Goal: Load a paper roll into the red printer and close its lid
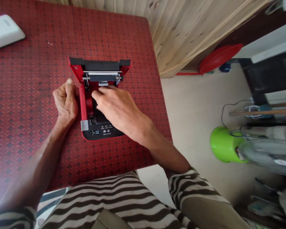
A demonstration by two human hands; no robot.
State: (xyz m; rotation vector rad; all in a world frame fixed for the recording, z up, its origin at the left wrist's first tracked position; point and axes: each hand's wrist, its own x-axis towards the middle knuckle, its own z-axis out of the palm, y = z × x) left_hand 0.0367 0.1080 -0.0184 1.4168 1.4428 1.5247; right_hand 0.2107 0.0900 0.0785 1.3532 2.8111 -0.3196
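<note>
A red and black label printer (83,106) lies on the table with its lid (101,65) raised, showing a dark roller (102,78) on a metal shaft. My right hand (118,106) reaches into the opened body from the right. Its fingers are bent downward and pressed together inside the compartment; their tips, and anything between them, are hidden. My left hand (66,98) rests on the table just left of the printer, closed in a loose fist with the thumb up. Nothing shows in it. Small buttons and markings are visible on the printer's black front panel (105,131).
The table (124,35) has a red patterned cover. A white box-like object (6,31) sits at its far left corner. Wooden boards (181,28) border the far side. On the floor at right are a green bucket (222,144), a fan (269,156) and cables.
</note>
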